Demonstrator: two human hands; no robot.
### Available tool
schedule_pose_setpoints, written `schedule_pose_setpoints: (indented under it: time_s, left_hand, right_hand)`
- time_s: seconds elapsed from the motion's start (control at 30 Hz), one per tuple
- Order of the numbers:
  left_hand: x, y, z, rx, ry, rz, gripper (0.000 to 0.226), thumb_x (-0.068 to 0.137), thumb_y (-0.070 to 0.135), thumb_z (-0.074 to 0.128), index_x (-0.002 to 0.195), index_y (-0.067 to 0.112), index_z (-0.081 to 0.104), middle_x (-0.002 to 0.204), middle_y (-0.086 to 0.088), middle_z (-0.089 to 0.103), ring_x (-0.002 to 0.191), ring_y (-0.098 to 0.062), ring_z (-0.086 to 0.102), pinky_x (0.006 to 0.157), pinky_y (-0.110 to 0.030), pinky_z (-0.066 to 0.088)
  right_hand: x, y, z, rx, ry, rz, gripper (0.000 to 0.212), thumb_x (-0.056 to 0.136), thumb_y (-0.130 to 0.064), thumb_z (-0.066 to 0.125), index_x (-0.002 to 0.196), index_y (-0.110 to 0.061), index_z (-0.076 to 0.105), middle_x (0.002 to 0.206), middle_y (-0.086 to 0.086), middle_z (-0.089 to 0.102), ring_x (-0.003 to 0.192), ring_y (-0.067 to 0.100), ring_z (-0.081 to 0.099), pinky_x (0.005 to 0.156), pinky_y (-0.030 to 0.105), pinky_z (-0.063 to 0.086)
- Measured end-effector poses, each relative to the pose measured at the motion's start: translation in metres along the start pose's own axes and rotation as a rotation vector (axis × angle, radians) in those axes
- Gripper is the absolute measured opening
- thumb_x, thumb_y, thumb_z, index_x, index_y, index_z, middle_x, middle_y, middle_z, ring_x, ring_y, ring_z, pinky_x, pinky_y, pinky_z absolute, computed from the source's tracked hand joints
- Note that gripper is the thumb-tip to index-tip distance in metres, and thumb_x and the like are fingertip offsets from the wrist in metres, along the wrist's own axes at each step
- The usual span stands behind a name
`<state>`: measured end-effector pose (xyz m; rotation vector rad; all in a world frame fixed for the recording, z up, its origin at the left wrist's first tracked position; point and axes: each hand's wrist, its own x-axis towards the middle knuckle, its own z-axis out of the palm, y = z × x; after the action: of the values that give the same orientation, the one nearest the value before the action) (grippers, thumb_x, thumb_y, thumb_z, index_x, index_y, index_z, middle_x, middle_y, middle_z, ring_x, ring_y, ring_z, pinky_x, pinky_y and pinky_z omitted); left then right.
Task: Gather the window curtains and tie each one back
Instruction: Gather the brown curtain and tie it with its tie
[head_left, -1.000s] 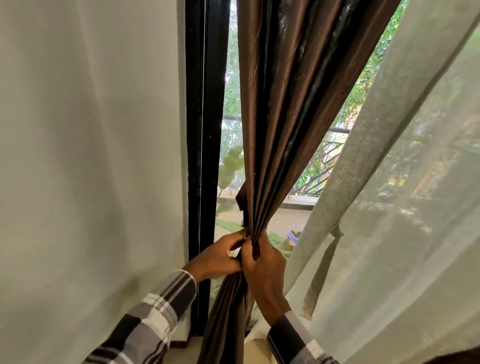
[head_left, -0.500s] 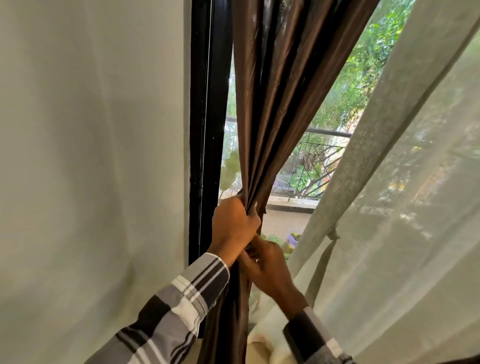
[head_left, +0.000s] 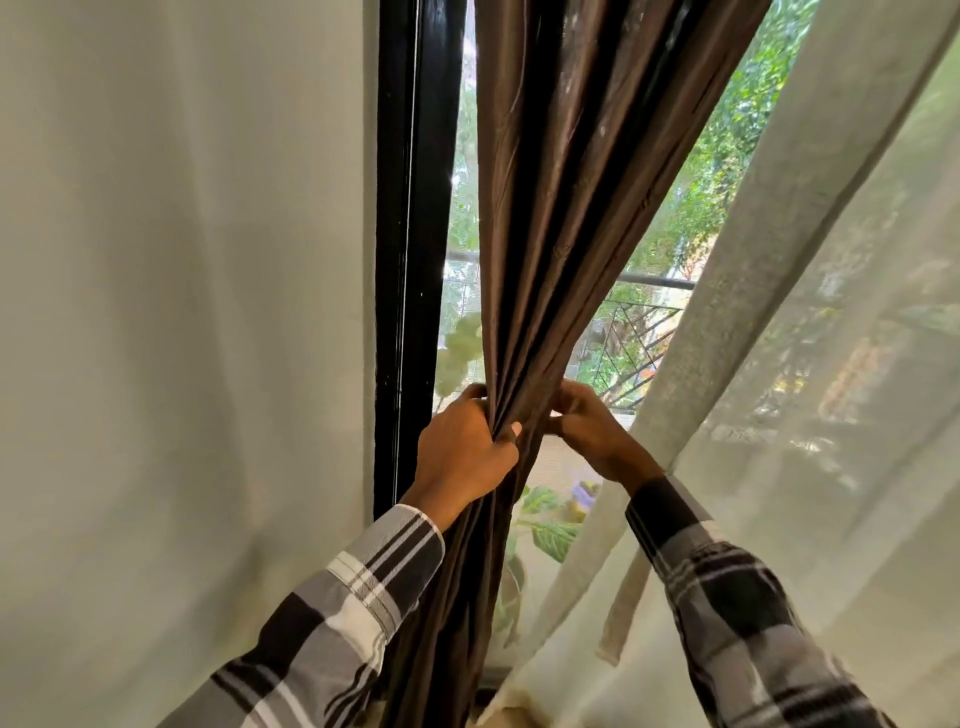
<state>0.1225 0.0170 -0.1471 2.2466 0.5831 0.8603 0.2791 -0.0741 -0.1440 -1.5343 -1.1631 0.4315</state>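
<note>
A dark brown curtain (head_left: 561, 218) hangs in front of the window, drawn into tight pleats at hand height. My left hand (head_left: 467, 452) grips the bunched pleats from the left, thumb across the front. My right hand (head_left: 592, 431) is at the right side of the same bunch, fingers curled on the fabric's edge. A sheer off-white curtain (head_left: 810, 364) slants down on the right, behind my right forearm. A fabric tie strip (head_left: 623, 613) dangles from it near its lower edge. Whether a tie is round the brown curtain cannot be seen.
A black window frame (head_left: 410, 260) stands just left of the brown curtain. Another pale curtain (head_left: 182, 338) fills the left side. Through the glass are a balcony railing (head_left: 639, 322), greenery and a potted plant (head_left: 550, 530).
My left hand stayed gripping the bunch near the same height. My right hand rose from below the left hand to the bunch's right side at about the same height.
</note>
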Motion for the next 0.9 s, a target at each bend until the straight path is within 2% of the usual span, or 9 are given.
schedule_pose_setpoints:
  time_s: [0.1, 0.33, 0.43, 0.5, 0.57, 0.7, 0.77, 0.8, 0.9]
  left_hand:
    - [0.003, 0.002, -0.007, -0.014, -0.066, -0.018, 0.024, 0.086, 0.033, 0.064, 0.107, 0.022, 0.064, 0.095, 0.004, 0.067, 0.084, -0.02, 0.065, 0.077, -0.038, 0.056]
    - [0.003, 0.003, -0.014, -0.049, -0.125, 0.009, 0.036, 0.086, 0.032, 0.065, 0.12, 0.021, 0.059, 0.113, 0.001, 0.063, 0.098, -0.022, 0.062, 0.084, -0.033, 0.052]
    - [0.004, -0.003, -0.014, -0.051, -0.105, -0.017, 0.047, 0.084, 0.038, 0.065, 0.126, 0.023, 0.051, 0.109, 0.002, 0.065, 0.098, -0.021, 0.063, 0.084, -0.035, 0.052]
    - [0.005, -0.006, -0.017, -0.048, -0.098, -0.03, 0.045, 0.084, 0.038, 0.065, 0.124, 0.024, 0.051, 0.108, 0.003, 0.065, 0.098, -0.021, 0.063, 0.083, -0.033, 0.051]
    - [0.005, -0.004, -0.019, -0.051, -0.109, -0.021, 0.04, 0.086, 0.036, 0.064, 0.123, 0.023, 0.054, 0.111, 0.002, 0.064, 0.099, -0.022, 0.062, 0.083, -0.03, 0.049]
    - [0.005, -0.001, -0.021, -0.071, -0.163, 0.033, 0.029, 0.088, 0.028, 0.064, 0.117, 0.021, 0.064, 0.111, 0.001, 0.064, 0.098, -0.022, 0.062, 0.081, -0.027, 0.048]
    - [0.004, 0.0, -0.02, -0.089, -0.191, 0.041, 0.024, 0.088, 0.028, 0.064, 0.111, 0.022, 0.066, 0.104, 0.001, 0.066, 0.094, -0.02, 0.064, 0.081, -0.029, 0.051]
    - [0.004, -0.001, -0.019, -0.094, -0.199, 0.041, 0.022, 0.087, 0.029, 0.064, 0.109, 0.023, 0.067, 0.1, 0.001, 0.067, 0.091, -0.019, 0.064, 0.082, -0.032, 0.053]
    - [0.005, -0.004, -0.019, -0.087, -0.192, 0.037, 0.015, 0.088, 0.029, 0.063, 0.102, 0.026, 0.068, 0.091, 0.003, 0.067, 0.083, -0.017, 0.065, 0.079, -0.035, 0.056]
  right_hand:
    - [0.005, -0.001, 0.002, 0.001, -0.008, 0.025, 0.04, 0.084, 0.027, 0.049, 0.104, -0.002, 0.069, 0.088, -0.003, 0.077, 0.088, 0.013, 0.072, 0.073, 0.029, 0.058]
    - [0.015, -0.003, 0.002, 0.088, 0.062, 0.084, 0.026, 0.094, 0.012, 0.047, 0.097, -0.005, 0.067, 0.081, 0.007, 0.071, 0.071, 0.026, 0.063, 0.065, 0.04, 0.052]
    - [0.018, -0.003, -0.004, 0.074, 0.075, 0.071, 0.04, 0.086, 0.023, 0.038, 0.083, -0.005, 0.066, 0.064, 0.004, 0.065, 0.056, 0.022, 0.052, 0.051, 0.028, 0.035]
    - [0.02, 0.0, -0.009, 0.069, 0.051, 0.104, 0.044, 0.082, 0.026, 0.036, 0.088, -0.004, 0.068, 0.073, 0.012, 0.067, 0.068, 0.03, 0.05, 0.056, 0.03, 0.031]
    - [0.019, 0.002, -0.016, 0.054, -0.019, 0.114, 0.033, 0.082, 0.025, 0.041, 0.098, 0.006, 0.063, 0.083, 0.019, 0.066, 0.074, 0.033, 0.047, 0.056, 0.03, 0.03]
    - [0.014, -0.005, -0.017, -0.029, -0.145, 0.124, 0.023, 0.086, 0.024, 0.046, 0.1, 0.012, 0.06, 0.065, 0.007, 0.065, 0.05, 0.019, 0.048, 0.05, 0.023, 0.031]
    - [0.015, -0.008, -0.015, -0.05, -0.174, 0.11, 0.018, 0.084, 0.018, 0.049, 0.1, 0.019, 0.058, 0.073, 0.028, 0.06, 0.053, 0.033, 0.047, 0.056, 0.03, 0.036]
    - [0.017, -0.008, -0.014, -0.067, -0.169, 0.109, 0.018, 0.084, 0.016, 0.05, 0.099, 0.02, 0.058, 0.076, 0.032, 0.058, 0.057, 0.032, 0.047, 0.058, 0.033, 0.036]
    - [0.017, -0.013, -0.013, -0.147, -0.103, 0.096, 0.021, 0.085, 0.022, 0.05, 0.082, 0.009, 0.065, 0.065, 0.02, 0.062, 0.057, 0.019, 0.05, 0.056, 0.031, 0.038]
